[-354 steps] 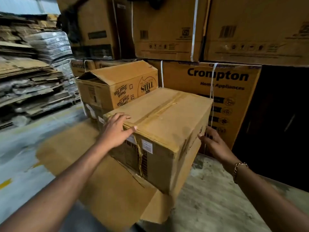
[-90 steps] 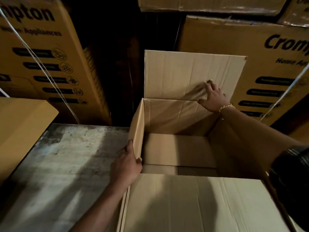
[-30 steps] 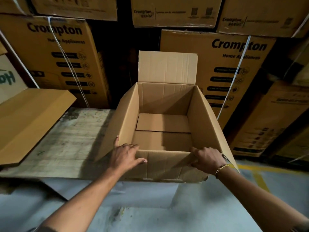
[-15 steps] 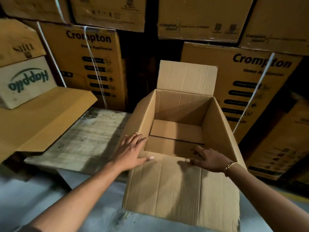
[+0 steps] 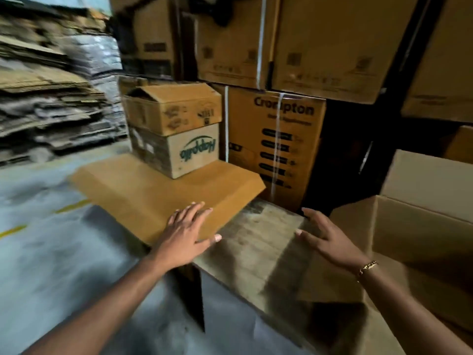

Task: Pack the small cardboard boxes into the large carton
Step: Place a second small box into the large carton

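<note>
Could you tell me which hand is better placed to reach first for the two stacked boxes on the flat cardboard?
Probably the left hand: open, already over the flat cardboard sheet bearing the stacked boxes. The right hand hovers nearer the open carton.

1. Left hand spread flat, empty, above a flat cardboard sheet
2. Right hand splayed, empty, beside the open large carton
3. Two small boxes stacked on the sheet

small boxes stacked left, carton right
</note>
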A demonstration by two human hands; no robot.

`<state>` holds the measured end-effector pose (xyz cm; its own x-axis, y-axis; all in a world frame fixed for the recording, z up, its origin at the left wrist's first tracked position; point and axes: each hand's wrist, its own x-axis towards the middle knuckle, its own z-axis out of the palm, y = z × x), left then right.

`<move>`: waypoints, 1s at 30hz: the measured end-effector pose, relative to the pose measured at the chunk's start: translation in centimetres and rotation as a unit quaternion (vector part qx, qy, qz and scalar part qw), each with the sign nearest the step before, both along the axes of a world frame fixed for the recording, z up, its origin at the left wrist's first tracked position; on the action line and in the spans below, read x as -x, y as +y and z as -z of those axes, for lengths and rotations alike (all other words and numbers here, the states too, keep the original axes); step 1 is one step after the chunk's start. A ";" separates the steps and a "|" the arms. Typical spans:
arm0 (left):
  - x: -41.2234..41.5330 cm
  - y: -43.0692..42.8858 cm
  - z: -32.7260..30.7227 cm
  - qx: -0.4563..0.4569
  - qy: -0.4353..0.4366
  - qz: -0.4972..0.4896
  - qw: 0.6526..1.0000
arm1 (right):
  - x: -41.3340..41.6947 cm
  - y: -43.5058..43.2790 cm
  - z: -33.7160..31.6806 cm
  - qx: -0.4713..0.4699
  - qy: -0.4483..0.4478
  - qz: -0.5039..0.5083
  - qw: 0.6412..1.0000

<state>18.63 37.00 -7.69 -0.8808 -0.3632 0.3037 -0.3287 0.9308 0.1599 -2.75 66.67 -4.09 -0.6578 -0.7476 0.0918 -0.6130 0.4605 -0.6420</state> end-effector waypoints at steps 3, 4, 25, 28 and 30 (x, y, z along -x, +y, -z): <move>-4.7 -6.4 -1.6 -0.021 0.020 -0.064 0.998 | -1.3 -8.1 0.1 0.017 -0.004 -0.041 0.999; -6.2 -8.5 -2.1 -0.031 0.032 -0.084 0.995 | -1.6 -11.0 0.2 0.021 -0.005 -0.054 0.998; -4.7 -40.7 -7.2 -0.280 0.149 -0.158 0.935 | 5.8 -49.6 -1.7 0.161 -0.249 -0.053 0.953; -2.1 -46.0 -8.1 -0.285 0.151 -0.147 0.935 | 7.8 -54.6 -2.9 0.170 -0.284 -0.031 0.943; -0.4 -49.3 -8.8 -0.291 0.151 -0.143 0.934 | 8.8 -57.6 -3.7 0.171 -0.305 -0.015 0.937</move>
